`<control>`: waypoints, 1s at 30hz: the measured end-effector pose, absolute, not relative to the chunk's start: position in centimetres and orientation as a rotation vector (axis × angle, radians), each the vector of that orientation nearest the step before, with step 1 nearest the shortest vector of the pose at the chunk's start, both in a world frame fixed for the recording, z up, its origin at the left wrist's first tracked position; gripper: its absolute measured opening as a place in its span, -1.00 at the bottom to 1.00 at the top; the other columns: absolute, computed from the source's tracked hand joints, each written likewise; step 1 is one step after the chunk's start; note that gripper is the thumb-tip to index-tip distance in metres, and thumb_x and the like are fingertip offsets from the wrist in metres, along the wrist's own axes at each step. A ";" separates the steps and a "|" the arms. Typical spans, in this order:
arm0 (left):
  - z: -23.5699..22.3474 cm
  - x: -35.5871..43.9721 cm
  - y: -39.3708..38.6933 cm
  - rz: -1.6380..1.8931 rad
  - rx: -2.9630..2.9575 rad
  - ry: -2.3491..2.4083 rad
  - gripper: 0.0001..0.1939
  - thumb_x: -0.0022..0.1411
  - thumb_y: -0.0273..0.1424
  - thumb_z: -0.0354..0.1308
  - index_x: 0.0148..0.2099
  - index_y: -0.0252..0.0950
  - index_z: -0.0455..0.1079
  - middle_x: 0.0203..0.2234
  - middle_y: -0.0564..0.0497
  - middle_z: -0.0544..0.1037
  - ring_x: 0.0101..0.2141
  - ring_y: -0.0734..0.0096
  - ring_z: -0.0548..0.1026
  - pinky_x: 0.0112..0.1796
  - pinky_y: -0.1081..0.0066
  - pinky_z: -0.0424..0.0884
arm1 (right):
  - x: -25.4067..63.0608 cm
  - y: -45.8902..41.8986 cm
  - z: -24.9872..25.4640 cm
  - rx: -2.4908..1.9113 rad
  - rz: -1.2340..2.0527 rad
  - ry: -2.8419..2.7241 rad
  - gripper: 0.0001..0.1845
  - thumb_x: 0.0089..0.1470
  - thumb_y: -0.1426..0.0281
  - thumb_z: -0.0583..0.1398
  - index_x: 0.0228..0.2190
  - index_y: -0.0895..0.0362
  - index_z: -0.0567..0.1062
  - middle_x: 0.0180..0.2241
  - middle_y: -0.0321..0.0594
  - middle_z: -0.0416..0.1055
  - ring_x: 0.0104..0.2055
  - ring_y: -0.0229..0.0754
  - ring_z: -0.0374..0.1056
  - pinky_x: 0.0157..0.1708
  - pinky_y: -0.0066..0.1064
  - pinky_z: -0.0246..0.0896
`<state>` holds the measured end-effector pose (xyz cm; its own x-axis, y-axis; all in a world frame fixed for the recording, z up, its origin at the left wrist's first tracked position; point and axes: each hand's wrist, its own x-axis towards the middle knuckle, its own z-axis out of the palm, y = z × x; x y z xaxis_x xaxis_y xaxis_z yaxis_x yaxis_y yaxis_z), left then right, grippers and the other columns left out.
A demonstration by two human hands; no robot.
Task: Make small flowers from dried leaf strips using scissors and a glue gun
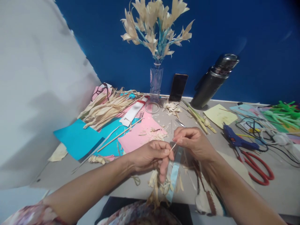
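Both hands meet above the middle of the table, pinching a thin pale strip [173,147] between them. My left hand [153,154] grips its lower end between thumb and forefinger, with the other fingers partly curled beneath. At the upper end, the fingertips of my right hand [193,142] are closed on it. Dry husk scraps [156,187] lie below my left hand at the table's near edge. A light blue ribbon-like strip [174,175] runs under the hands. Just beyond my right hand is a small metal tool [180,122], partly hidden.
At the left lie dried husks [110,107], blue paper [78,137] and pink paper [140,132]. A clear bottle [156,81] holds husk flowers [154,22]. Behind stand a phone [178,87] and flask [213,81]. Right: glue gun [239,137], red-handled scissors [257,168], green fuzzy stems [283,114].
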<state>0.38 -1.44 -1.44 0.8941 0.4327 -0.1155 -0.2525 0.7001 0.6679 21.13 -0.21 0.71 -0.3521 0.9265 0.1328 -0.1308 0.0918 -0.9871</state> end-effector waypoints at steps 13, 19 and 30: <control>-1.6 0.6 -1.5 0.353 0.738 0.322 -0.73 0.28 -0.22 0.21 -0.22 -0.36 0.40 -0.65 -0.06 0.56 -0.67 0.29 0.54 -0.61 0.49 0.36 | 19.6 -0.8 0.1 -0.991 1.296 -1.368 -0.63 -0.08 0.23 0.43 -0.62 0.12 0.40 -0.58 -0.34 0.30 -0.51 -0.29 0.16 -0.50 -0.43 0.05; -1.3 0.7 -1.5 0.387 0.749 0.373 -0.71 0.24 -0.21 0.25 -0.25 -0.37 0.40 -0.65 -0.07 0.57 -0.67 0.29 0.54 -0.60 0.46 0.41 | 18.8 -1.3 0.6 -1.128 1.015 -1.413 -0.59 -0.06 0.28 0.39 -0.66 0.10 0.29 -0.63 -0.38 0.23 -0.53 -0.30 0.13 -0.51 -0.43 0.04; -1.5 0.8 -1.4 0.501 0.644 0.447 -0.67 0.13 -0.26 0.37 -0.25 -0.47 0.48 -0.51 -0.19 0.64 -0.60 0.27 0.60 -0.58 0.49 0.47 | 19.1 -1.4 1.1 -1.006 1.441 -1.442 -0.64 -0.06 0.13 0.41 -0.37 0.14 0.51 -0.51 -0.35 0.32 -0.53 -0.32 0.21 -0.52 -0.46 0.14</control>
